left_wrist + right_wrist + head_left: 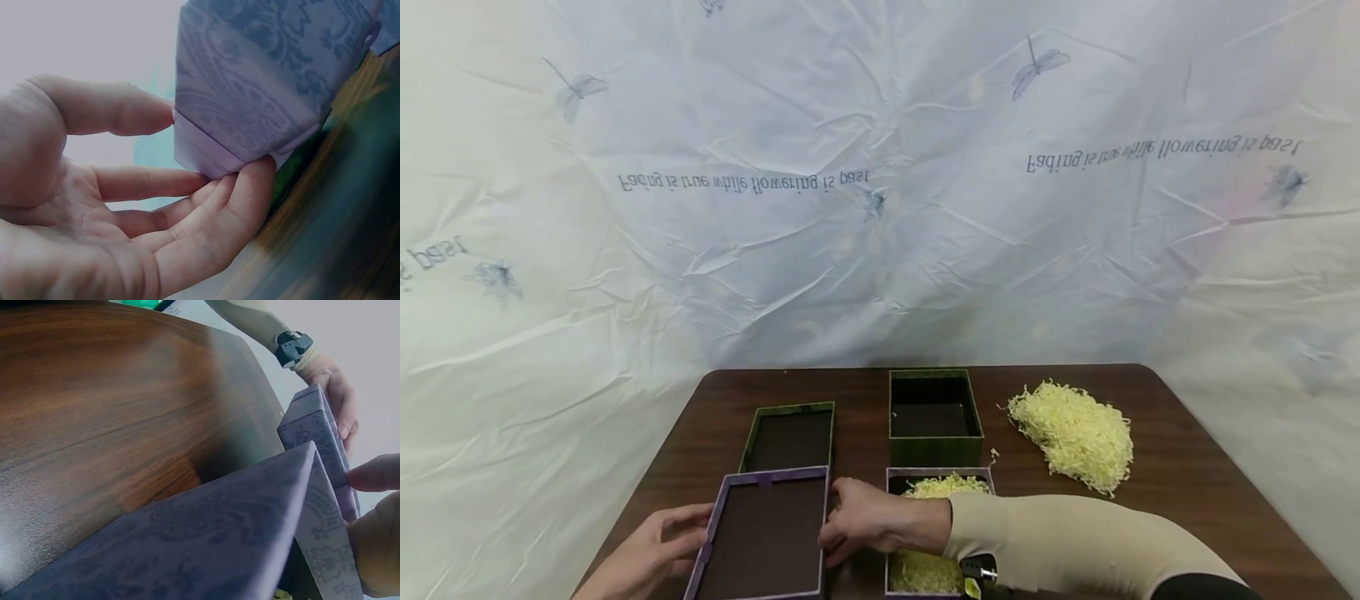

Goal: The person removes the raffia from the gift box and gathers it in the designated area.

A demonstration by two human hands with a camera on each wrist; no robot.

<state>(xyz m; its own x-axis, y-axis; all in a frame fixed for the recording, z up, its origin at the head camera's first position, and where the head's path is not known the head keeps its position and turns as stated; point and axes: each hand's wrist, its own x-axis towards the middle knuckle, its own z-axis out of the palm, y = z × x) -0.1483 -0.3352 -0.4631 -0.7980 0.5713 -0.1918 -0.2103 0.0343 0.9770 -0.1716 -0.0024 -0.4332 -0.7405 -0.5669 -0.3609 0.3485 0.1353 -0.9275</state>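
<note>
A shallow purple patterned box lid (pixel 767 533) lies between my two hands, its dark inside facing up. My left hand (pixel 651 550) holds its left side; in the left wrist view the thumb and curved fingers of the left hand (pixel 156 212) grip a corner of the lid (pixel 262 81). On the opposite side, my right hand (pixel 868 518) grips the lid's right edge. That forearm crosses over a deeper purple box (pixel 891 575) filled with pale yellow shredded paper (pixel 925 571), hiding part of it. The right wrist view shows the purple box (pixel 206 531) close up.
Behind the purple lid lies a shallow green lid (pixel 790 437). A deep green box (pixel 936 450) with a dark inside stands at the back middle. A heap of yellow shredded paper (pixel 1075 433) sits at the right on the brown wooden table (pixel 850 392). Printed sheeting hangs around.
</note>
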